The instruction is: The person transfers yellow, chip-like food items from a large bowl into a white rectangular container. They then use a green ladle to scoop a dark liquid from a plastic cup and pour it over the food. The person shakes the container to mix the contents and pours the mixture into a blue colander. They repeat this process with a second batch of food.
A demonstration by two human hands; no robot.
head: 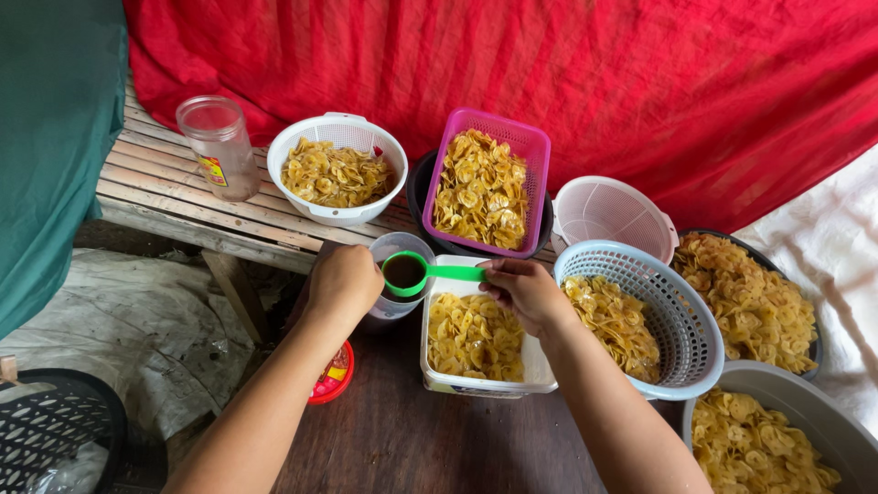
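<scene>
My right hand (521, 291) grips the handle of a green scoop (416, 273) whose bowl is filled with dark liquid. The scoop hovers over the mouth of a clear plastic jar (395, 249), which my left hand (343, 282) holds by its side. Just right of the jar, under my right hand, stands a white rectangular tub (476, 384) filled with yellow chips.
Chips fill a white round colander (337, 169), a purple rectangular basket (485, 187), a light blue basket (640, 316), a dark bowl (750, 306) and a grey tub (777, 439). An empty clear jar (219, 146) stands on the slatted bench. A red lid (331, 375) lies by my left arm.
</scene>
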